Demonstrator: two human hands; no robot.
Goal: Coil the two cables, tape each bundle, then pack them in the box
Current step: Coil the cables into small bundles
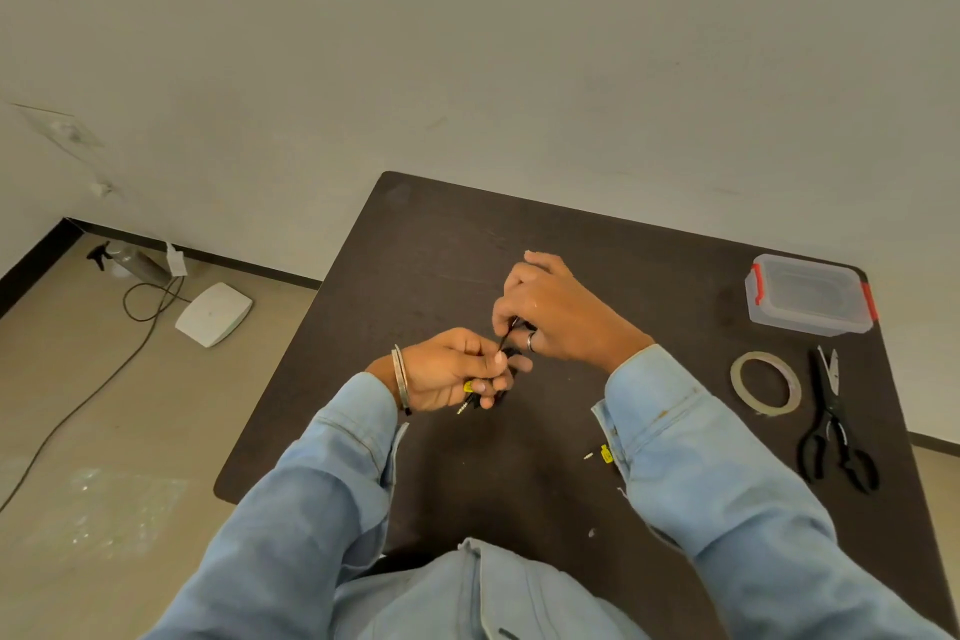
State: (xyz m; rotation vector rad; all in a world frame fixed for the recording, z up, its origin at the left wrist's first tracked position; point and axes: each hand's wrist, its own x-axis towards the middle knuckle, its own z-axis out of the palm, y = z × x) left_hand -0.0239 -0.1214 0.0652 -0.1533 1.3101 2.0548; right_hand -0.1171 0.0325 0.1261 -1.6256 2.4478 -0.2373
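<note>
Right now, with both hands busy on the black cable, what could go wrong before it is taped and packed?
1. Both the left hand and right hand pinch the black cable; reaching for the tape roll may let the coil spring open.
2. The second cable's plug lies beside the right sleeve, which could sweep it off the table.
3. The box has its lid on, so packing will need a free hand.

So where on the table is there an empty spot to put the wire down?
The far left part of the table, beyond the left hand and right hand, is bare. So is the near strip between the two sleeves. The right edge is crowded: the box, tape roll and scissors sit close together there.
</note>
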